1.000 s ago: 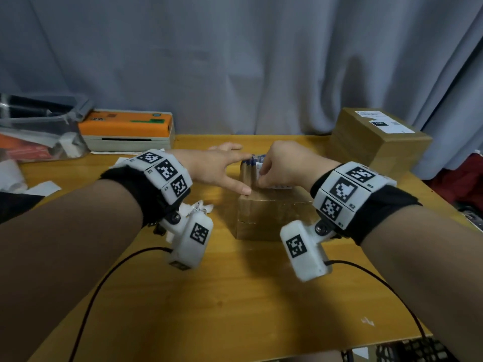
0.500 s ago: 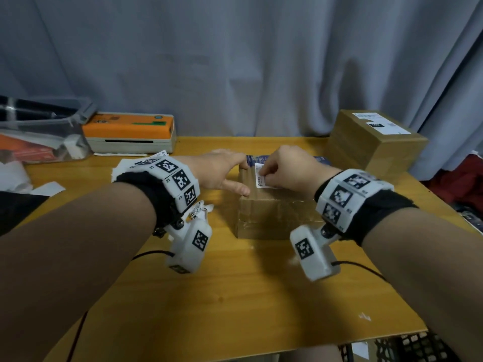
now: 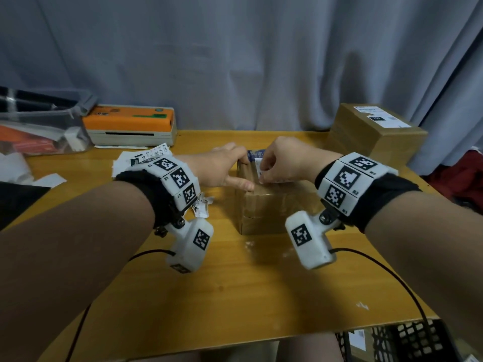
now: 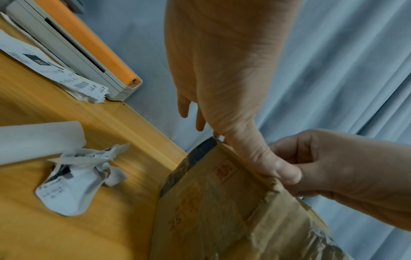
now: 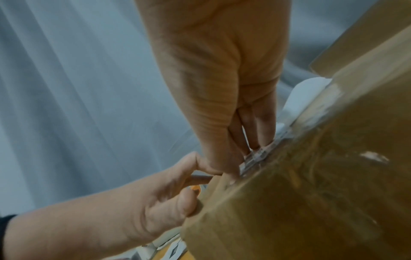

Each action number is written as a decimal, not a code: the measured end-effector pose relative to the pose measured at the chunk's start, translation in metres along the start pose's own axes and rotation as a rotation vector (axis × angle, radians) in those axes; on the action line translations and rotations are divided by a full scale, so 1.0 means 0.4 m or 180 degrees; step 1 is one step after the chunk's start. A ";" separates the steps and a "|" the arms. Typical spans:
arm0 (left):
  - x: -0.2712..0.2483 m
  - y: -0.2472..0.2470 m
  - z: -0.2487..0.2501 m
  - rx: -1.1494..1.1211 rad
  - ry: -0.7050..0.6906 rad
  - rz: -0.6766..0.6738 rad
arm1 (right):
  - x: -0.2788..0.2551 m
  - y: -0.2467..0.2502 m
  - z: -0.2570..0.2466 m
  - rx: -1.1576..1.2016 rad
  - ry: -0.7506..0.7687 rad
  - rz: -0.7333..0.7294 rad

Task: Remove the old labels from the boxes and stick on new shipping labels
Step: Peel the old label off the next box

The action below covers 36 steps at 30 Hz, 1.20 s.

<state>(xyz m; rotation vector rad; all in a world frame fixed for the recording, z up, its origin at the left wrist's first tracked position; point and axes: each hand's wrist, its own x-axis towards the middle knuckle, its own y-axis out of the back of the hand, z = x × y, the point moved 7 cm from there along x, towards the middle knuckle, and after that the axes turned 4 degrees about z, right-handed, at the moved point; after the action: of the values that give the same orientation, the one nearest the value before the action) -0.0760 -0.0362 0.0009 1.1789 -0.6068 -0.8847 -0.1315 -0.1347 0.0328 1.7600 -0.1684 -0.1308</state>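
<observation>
At the centre of the head view, the cardboard box (image 3: 264, 205) is steadied on the table (image 3: 235, 296) by the left hand (image 3: 222, 171), thumb pressed flat along its top edge, fingers extended. The old label (image 3: 261, 171) is pinched by the curled fingers of the right hand (image 3: 285, 163). Only the left wrist view shows a crumpled label (image 4: 75, 179) at lower left; the right wrist view is blurred.
</observation>
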 end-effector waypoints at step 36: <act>-0.002 -0.008 -0.006 -0.0320 0.0098 -0.0062 | 0.039 -0.026 0.024 -0.0115 -0.0708 -0.0607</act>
<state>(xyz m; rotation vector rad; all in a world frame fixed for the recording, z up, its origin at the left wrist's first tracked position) -0.0756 -0.0346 -0.0030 1.1074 -0.5209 -0.9021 -0.1174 -0.1449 0.0207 1.7210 -0.1578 -0.4661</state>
